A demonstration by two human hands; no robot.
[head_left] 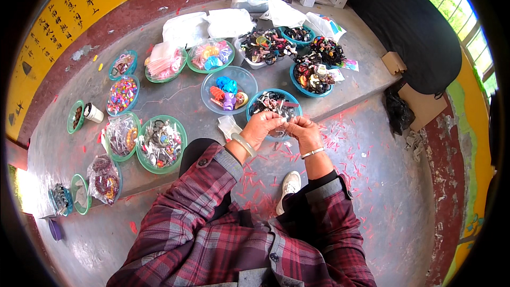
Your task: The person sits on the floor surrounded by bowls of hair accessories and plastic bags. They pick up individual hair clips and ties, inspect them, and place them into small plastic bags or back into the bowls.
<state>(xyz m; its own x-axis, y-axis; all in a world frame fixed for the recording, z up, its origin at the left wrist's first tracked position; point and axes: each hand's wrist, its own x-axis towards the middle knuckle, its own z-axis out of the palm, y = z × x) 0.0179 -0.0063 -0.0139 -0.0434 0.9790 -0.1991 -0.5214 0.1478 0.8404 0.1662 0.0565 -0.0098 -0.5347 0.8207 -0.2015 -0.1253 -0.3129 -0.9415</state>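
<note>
A: What's pinched between the left hand [261, 126] & right hand [304, 129]?
B: Can't tell, too small, fingers cover most of it.
A: The blue bowl [291, 101] right behind the hands?
B: Near rim hidden by them; contents just a dark tangle.
A: Far left of that bowl?
B: Purple thing [54, 229] cut off by the pic's dark rim, can't make out what it is.

Both hands, left hand [261, 126] and right hand [305, 130], pinch a small clear packet [285, 120] above a blue bowl [274, 96].
</note>
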